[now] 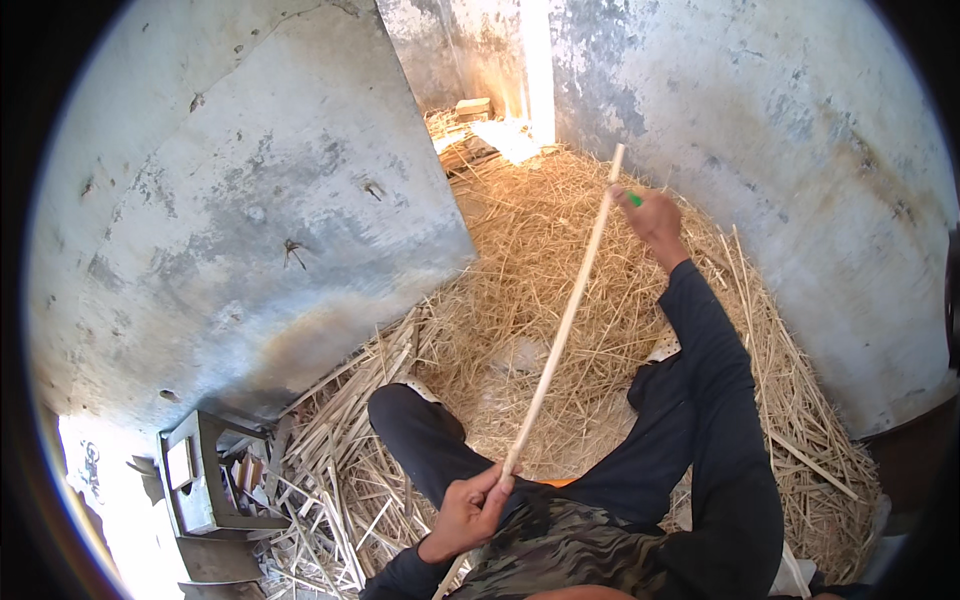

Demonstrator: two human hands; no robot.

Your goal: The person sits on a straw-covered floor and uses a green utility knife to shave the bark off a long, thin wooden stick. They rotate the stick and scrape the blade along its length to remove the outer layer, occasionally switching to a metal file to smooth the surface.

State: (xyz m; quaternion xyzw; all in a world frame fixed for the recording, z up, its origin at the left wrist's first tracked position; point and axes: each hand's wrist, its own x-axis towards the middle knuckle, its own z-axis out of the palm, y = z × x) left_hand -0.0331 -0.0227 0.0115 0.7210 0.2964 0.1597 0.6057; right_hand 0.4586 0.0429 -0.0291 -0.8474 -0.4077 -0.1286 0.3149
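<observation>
A long pale bamboo strip (561,340) slants from my lap up toward the far right. My left hand (468,512) is closed around its lower part, fingers pinched on it, and the tail end runs down past my wrist. Up near the far tip, my outstretched right hand (655,222) is closed on a small green-handled tool (635,198). Thumb and fingers of that hand meet the strip's side; whatever blade or edge the tool has is hidden. The strip passes between my bent, dark-trousered legs.
Loose shavings (560,230) heap up before me. Split strips (350,450) lie piled at left, with more strips (800,440) along the right. A small wooden stand (205,480) is at lower left. Worn walls (250,180) enclose both sides; a brick (473,107) lies by the bright gap.
</observation>
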